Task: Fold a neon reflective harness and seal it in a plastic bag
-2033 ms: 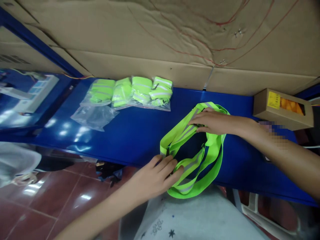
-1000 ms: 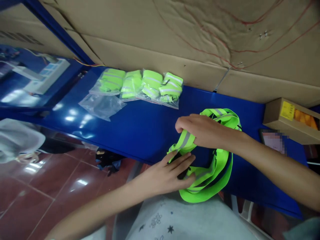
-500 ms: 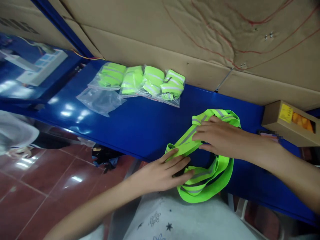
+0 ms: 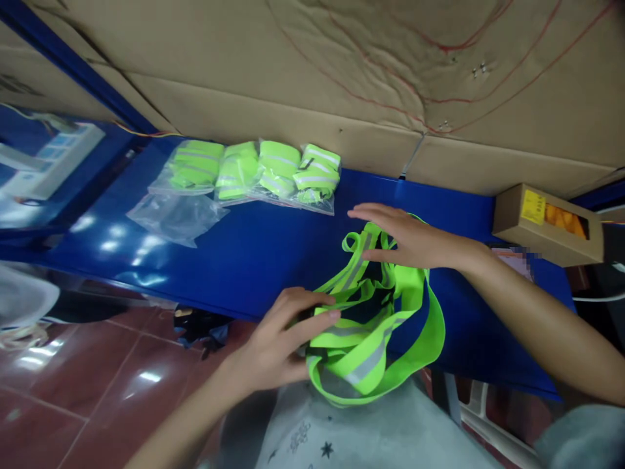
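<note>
A neon yellow-green reflective strap vest [image 4: 371, 365] with grey stripes lies in loose loops on the blue table, its lower loop hanging over the front edge. My left hand [image 4: 288, 332] is curled round the left side of the straps, some of its fingers hidden by them. Over the vest's upper end is my right hand [image 4: 405, 238], fingers stretched out and thumb apart, straps showing beneath and between them. Black buckle-like parts among the loops are too blurred to make out.
Several bagged neon vests [image 4: 276, 166] line the back of the blue table [image 4: 254, 260], beside an empty clear bag [image 4: 176, 215]. A cardboard box [image 4: 551, 225] stands at the right. A power strip [image 4: 58, 159] is at the far left. Cardboard [image 4: 244, 98] walls the back.
The straps have spread into looser, more open loops. My right hand has opened and lifted from the straps, while my left has shifted down-left and curled round them. The view has swung slightly right.
</note>
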`<action>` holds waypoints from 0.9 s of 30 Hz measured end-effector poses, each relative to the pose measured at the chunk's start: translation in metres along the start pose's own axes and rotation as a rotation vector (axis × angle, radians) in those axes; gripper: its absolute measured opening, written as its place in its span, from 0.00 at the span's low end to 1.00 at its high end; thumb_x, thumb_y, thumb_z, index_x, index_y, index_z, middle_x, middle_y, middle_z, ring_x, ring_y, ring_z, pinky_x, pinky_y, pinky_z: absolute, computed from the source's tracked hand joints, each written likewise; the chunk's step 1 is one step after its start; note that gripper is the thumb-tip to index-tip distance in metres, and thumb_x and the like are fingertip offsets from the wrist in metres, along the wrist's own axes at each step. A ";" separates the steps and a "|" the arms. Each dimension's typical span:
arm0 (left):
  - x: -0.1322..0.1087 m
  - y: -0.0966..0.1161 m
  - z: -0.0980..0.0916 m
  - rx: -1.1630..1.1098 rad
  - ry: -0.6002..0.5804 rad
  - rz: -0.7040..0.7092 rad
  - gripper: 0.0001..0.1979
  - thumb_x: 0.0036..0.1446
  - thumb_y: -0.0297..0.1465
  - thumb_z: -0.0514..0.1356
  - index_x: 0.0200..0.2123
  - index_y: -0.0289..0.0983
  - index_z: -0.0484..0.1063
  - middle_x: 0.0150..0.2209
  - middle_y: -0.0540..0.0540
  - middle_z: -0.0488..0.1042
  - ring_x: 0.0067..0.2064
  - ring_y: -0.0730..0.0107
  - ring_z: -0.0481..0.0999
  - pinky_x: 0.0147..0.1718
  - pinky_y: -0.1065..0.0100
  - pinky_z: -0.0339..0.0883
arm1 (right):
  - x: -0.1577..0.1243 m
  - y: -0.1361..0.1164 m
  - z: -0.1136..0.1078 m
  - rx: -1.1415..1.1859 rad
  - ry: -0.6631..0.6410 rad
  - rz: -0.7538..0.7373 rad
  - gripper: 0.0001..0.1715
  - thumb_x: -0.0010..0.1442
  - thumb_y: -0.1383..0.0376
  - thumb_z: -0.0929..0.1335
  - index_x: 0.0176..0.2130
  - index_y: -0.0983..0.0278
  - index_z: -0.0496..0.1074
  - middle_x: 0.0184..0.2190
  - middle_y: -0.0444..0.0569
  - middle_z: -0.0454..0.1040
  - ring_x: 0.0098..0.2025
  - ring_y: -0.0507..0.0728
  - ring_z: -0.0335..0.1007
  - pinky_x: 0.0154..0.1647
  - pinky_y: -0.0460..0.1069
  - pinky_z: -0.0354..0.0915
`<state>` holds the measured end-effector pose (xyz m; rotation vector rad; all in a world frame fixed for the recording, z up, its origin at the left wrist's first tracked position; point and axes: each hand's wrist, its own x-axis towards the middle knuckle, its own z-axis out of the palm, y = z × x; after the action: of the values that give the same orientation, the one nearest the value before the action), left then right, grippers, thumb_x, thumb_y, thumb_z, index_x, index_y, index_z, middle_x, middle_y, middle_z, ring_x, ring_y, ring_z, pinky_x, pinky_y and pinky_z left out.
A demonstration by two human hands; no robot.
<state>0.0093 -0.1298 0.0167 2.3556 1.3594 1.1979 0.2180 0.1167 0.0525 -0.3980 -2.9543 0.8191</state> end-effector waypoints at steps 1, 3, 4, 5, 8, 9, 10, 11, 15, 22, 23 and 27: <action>0.000 0.000 -0.003 -0.008 0.018 -0.013 0.25 0.71 0.40 0.58 0.67 0.40 0.65 0.54 0.36 0.74 0.56 0.58 0.76 0.53 0.56 0.73 | 0.000 0.003 0.001 0.030 -0.043 -0.009 0.41 0.70 0.48 0.67 0.74 0.57 0.56 0.75 0.57 0.56 0.75 0.66 0.53 0.73 0.64 0.54; 0.000 0.000 -0.008 -0.014 0.025 -0.031 0.26 0.70 0.39 0.59 0.67 0.41 0.65 0.54 0.36 0.75 0.55 0.57 0.77 0.52 0.56 0.74 | 0.001 0.007 0.003 0.072 -0.117 -0.041 0.38 0.71 0.48 0.67 0.72 0.57 0.60 0.73 0.56 0.60 0.74 0.64 0.55 0.74 0.62 0.53; 0.001 0.001 -0.011 -0.014 0.030 -0.040 0.26 0.70 0.40 0.60 0.67 0.41 0.66 0.54 0.36 0.75 0.55 0.57 0.77 0.52 0.56 0.74 | 0.002 0.008 0.005 0.078 -0.126 -0.054 0.37 0.71 0.49 0.66 0.72 0.57 0.60 0.73 0.55 0.61 0.74 0.64 0.56 0.73 0.61 0.53; 0.003 0.002 -0.014 -0.012 0.040 -0.053 0.25 0.69 0.40 0.60 0.66 0.40 0.67 0.54 0.36 0.75 0.54 0.58 0.77 0.51 0.57 0.75 | 0.003 0.010 0.006 0.071 -0.114 -0.061 0.36 0.71 0.50 0.66 0.72 0.56 0.61 0.72 0.55 0.62 0.74 0.63 0.57 0.73 0.61 0.53; 0.009 0.005 -0.027 -0.009 0.118 -0.101 0.25 0.67 0.44 0.62 0.63 0.40 0.70 0.52 0.37 0.76 0.51 0.60 0.78 0.44 0.61 0.78 | 0.005 0.018 0.009 -0.039 -0.045 -0.042 0.31 0.69 0.54 0.69 0.68 0.57 0.66 0.69 0.56 0.67 0.71 0.65 0.62 0.69 0.61 0.56; 0.012 0.005 -0.031 -0.015 0.156 -0.108 0.25 0.66 0.45 0.64 0.61 0.39 0.71 0.51 0.38 0.76 0.49 0.60 0.79 0.41 0.63 0.78 | 0.006 0.022 0.009 -0.086 -0.040 -0.011 0.28 0.69 0.56 0.70 0.64 0.58 0.69 0.67 0.56 0.70 0.68 0.66 0.65 0.66 0.61 0.58; 0.014 0.004 -0.036 -0.020 0.195 -0.116 0.26 0.63 0.46 0.66 0.59 0.39 0.73 0.50 0.38 0.77 0.48 0.61 0.79 0.39 0.64 0.78 | 0.007 0.026 0.008 -0.125 -0.047 0.032 0.23 0.68 0.59 0.69 0.61 0.59 0.72 0.64 0.57 0.73 0.65 0.66 0.69 0.63 0.60 0.60; 0.016 0.002 -0.040 -0.023 0.236 -0.131 0.26 0.61 0.47 0.67 0.56 0.40 0.74 0.49 0.39 0.77 0.47 0.61 0.79 0.37 0.65 0.78 | 0.007 0.031 0.007 -0.146 -0.062 0.078 0.20 0.69 0.61 0.68 0.58 0.60 0.74 0.61 0.56 0.75 0.62 0.65 0.72 0.60 0.58 0.61; 0.019 -0.023 -0.047 -0.014 0.366 -0.233 0.18 0.60 0.47 0.65 0.46 0.41 0.75 0.43 0.45 0.78 0.42 0.63 0.79 0.36 0.63 0.77 | 0.008 0.050 0.001 -0.129 -0.055 0.241 0.15 0.70 0.59 0.66 0.52 0.60 0.76 0.51 0.52 0.80 0.50 0.60 0.77 0.46 0.50 0.64; 0.026 -0.059 -0.033 -0.201 0.794 -0.501 0.09 0.55 0.38 0.49 0.35 0.39 0.62 0.30 0.50 0.62 0.39 0.66 0.71 0.33 0.61 0.68 | -0.003 0.073 -0.005 0.147 0.079 0.353 0.21 0.66 0.54 0.67 0.52 0.63 0.77 0.38 0.49 0.82 0.37 0.56 0.76 0.37 0.48 0.64; 0.027 -0.060 -0.030 -0.210 0.806 -0.554 0.09 0.55 0.38 0.48 0.34 0.39 0.61 0.31 0.50 0.63 0.40 0.65 0.71 0.34 0.60 0.67 | -0.005 0.073 -0.007 0.214 0.061 0.304 0.21 0.66 0.54 0.67 0.51 0.64 0.77 0.40 0.50 0.82 0.38 0.56 0.76 0.39 0.49 0.65; 0.026 -0.059 -0.017 -0.305 0.915 -0.420 0.13 0.47 0.41 0.54 0.31 0.39 0.62 0.30 0.48 0.68 0.33 0.66 0.72 0.30 0.61 0.65 | -0.012 0.067 -0.021 0.375 -0.051 0.171 0.21 0.64 0.53 0.68 0.50 0.62 0.79 0.47 0.51 0.82 0.46 0.58 0.77 0.46 0.52 0.69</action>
<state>-0.0344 -0.0799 0.0130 1.2160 1.5974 2.2313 0.2481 0.1796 0.0363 -0.6141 -2.7463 1.3889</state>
